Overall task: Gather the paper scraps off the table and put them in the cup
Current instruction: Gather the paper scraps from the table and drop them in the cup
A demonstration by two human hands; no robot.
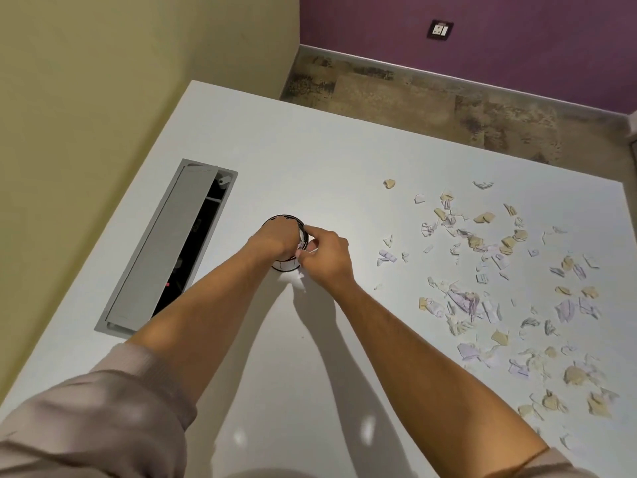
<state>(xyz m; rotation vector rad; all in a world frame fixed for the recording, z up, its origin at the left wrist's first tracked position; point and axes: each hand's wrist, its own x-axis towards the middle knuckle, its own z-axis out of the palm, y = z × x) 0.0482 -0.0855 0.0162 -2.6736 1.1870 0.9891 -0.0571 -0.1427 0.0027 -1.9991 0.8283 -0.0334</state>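
Both hands meet over the cup [284, 223]: left hand [275, 240] grips it, right hand [325, 255] pinches paper scraps [496, 291], most lying well right.

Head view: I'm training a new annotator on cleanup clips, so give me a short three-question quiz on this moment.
1. True or false: the paper scraps lie mostly to the right of the cup.
2. Which hand covers the cup's mouth? A) left hand B) right hand C) neither
3. Fill in: the open cable tray is set into the table on the cup's ____ side.

Key: 1 true. 2 A; the right hand's fingers pinch scraps at the rim. 3 left.
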